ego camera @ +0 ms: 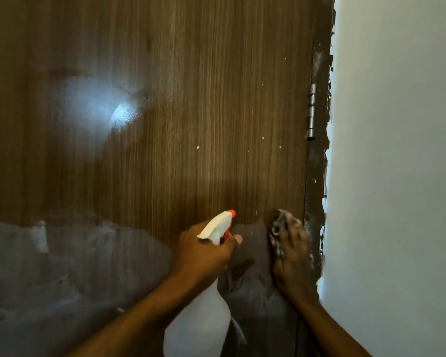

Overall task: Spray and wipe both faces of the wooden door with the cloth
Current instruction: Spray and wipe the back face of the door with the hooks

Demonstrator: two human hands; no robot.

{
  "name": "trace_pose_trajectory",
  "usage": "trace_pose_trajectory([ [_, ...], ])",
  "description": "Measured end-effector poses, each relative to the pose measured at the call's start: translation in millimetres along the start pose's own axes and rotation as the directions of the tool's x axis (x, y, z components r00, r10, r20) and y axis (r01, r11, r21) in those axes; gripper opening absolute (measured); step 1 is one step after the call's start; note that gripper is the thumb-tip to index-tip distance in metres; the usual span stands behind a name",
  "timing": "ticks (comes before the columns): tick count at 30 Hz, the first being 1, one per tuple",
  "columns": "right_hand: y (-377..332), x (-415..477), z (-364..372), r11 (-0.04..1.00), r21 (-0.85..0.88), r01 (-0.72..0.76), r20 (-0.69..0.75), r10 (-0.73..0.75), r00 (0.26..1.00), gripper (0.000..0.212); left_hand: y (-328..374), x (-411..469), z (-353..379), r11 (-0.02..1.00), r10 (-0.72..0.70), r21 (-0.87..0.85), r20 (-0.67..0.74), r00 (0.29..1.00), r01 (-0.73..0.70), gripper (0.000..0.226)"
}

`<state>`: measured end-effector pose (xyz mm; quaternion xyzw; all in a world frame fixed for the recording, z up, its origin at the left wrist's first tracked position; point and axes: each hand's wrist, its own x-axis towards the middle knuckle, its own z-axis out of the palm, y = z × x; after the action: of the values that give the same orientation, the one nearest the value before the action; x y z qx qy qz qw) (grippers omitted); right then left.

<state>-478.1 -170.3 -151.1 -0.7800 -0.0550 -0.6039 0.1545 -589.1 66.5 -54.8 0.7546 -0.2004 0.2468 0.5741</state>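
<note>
The brown wooden door (178, 99) fills most of the view, its lower part dull and grey with wet or dusty smears. My left hand (204, 251) grips a white spray bottle (198, 328) by the neck, its white head and orange nozzle (231, 213) pointing up and right at the door. My right hand (294, 261) presses a dark patterned cloth (277, 234) flat against the door low on its hinge side. Most of the cloth is hidden under the fingers.
A metal hinge (311, 110) sits on the door's right edge, beside a rough dark frame strip (319, 176) with chipped paint. A white wall (397, 176) stands close on the right. A bright light reflection (121, 114) shows on the door's left half.
</note>
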Motion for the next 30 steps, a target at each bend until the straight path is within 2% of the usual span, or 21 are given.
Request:
trace_pose_trajectory([
  [2,11.1,9.4,-4.8,0.98,0.036,-0.195,-0.078,0.197,0.977,0.06,-5.3,-6.2,5.2,1.0,0.027,0.014,0.003,1.0,-0.027,0.061],
  [4,-5.1,46.1,-3.0,0.89,0.1,-0.445,-0.173,0.456,0.873,0.058,-13.2,-11.0,6.0,0.999,0.027,0.031,0.001,1.0,-0.027,0.062],
  [5,-22.3,63.8,0.4,0.863,0.138,-0.486,-0.188,0.505,0.842,0.057,-16.3,-11.4,3.0,0.999,0.018,0.026,-0.007,1.0,-0.018,0.062],
  [6,-43.3,74.3,7.2,0.88,0.146,-0.452,-0.189,0.473,0.86,0.059,-18.8,-9.9,-1.6,1.0,0.015,0.02,-0.02,1.0,-0.015,0.061],
  [7,-63.1,76.3,16.4,0.923,0.146,-0.357,-0.17,0.379,0.91,0.062,-19.5,-7.3,-6.8,1.0,0.022,0.017,-0.029,0.999,-0.021,0.06],
  [9,-86.3,50.3,38.8,0.991,0.105,-0.078,-0.107,0.089,0.99,0.064,-17.6,-1.8,-17.7,0.999,0.046,0.022,-0.031,0.998,-0.045,0.057],
  [11,-74.5,7.4,53.4,0.989,0.042,0.144,-0.036,-0.143,0.989,0.066,-18.4,1.1,-22.4,0.998,0.064,0.031,-0.039,0.997,-0.063,0.056],
  [12,-58.2,-12.9,54.4,0.985,0.01,0.175,-0.003,-0.175,0.985,0.068,-19.8,-0.8,-22.6,0.998,0.051,0.038,-0.036,0.998,-0.05,0.056],
  [13,-41.3,-29.0,49.3,0.99,-0.009,0.137,0.034,-0.137,0.99,0.071,-22.3,-5.8,-21.8,0.999,0.027,0.042,-0.038,0.999,-0.026,0.057],
  [15,-18.5,-36.4,32.5,0.994,-0.04,-0.103,0.036,0.104,0.994,0.07,-31.0,-22.1,-19.4,0.997,-0.041,0.06,-0.042,0.998,0.044,0.061],
  [17,-27.4,-16.6,20.1,0.922,-0.01,-0.387,-0.06,0.385,0.921,0.066,-43.4,-37.5,-20.1,0.992,-0.105,0.066,-0.026,0.994,0.106,0.062],
  [18,-43.8,-0.3,17.7,0.876,0.05,-0.48,-0.107,0.482,0.869,0.065,-49.1,-42.6,-23.9,0.989,-0.132,0.068,-0.033,0.991,0.134,0.062],
  [19,-64.0,16.8,17.1,0.854,0.1,-0.511,-0.131,0.521,0.844,0.065,-52.6,-45.3,-28.8,0.987,-0.14,0.074,-0.049,0.989,0.143,0.06],
  [20,-85.7,30.2,18.5,0.871,0.131,-0.474,-0.129,0.489,0.863,0.065,-54.5,-45.3,-35.9,0.987,-0.129,0.089,-0.068,0.989,0.135,0.056],
  [21,-104.1,36.3,23.6,0.92,0.134,-0.368,-0.12,0.383,0.916,0.065,-55.2,-42.7,-43.1,0.987,-0.116,0.106,-0.077,0.99,0.124,0.053],
  [23,-127.2,23.0,39.4,0.996,0.07,-0.048,-0.089,0.054,0.995,0.063,-54.6,-35.5,-54.9,0.986,-0.075,0.14,-0.094,0.993,0.088,0.052],
  [25,-122.4,-10.3,51.6,0.981,0.035,0.192,-0.053,-0.19,0.98,0.059,-56.0,-33.5,-63.8,0.98,-0.063,0.182,-0.091,0.994,0.078,0.055],
  [26,-110.0,-29.2,53.6,0.969,0.022,0.245,-0.025,-0.245,0.969,0.058,-60.0,-35.6,-65.8,0.974,-0.077,0.208,-0.087,0.993,0.094,0.059],
  [28,-81.3,-61.9,48.3,0.977,-0.002,0.211,0.024,-0.211,0.977,0.059,-68.9,-46.9,-67.1,0.953,-0.147,0.253,-0.089,0.985,0.165,0.064],
  [30,-70.7,-70.8,41.9,1.0,-0.008,-0.002,0.037,0.003,0.999,0.063,-74.9,-63.5,-69.6,0.936,-0.234,0.245,-0.101,0.967,0.252,0.063],
])
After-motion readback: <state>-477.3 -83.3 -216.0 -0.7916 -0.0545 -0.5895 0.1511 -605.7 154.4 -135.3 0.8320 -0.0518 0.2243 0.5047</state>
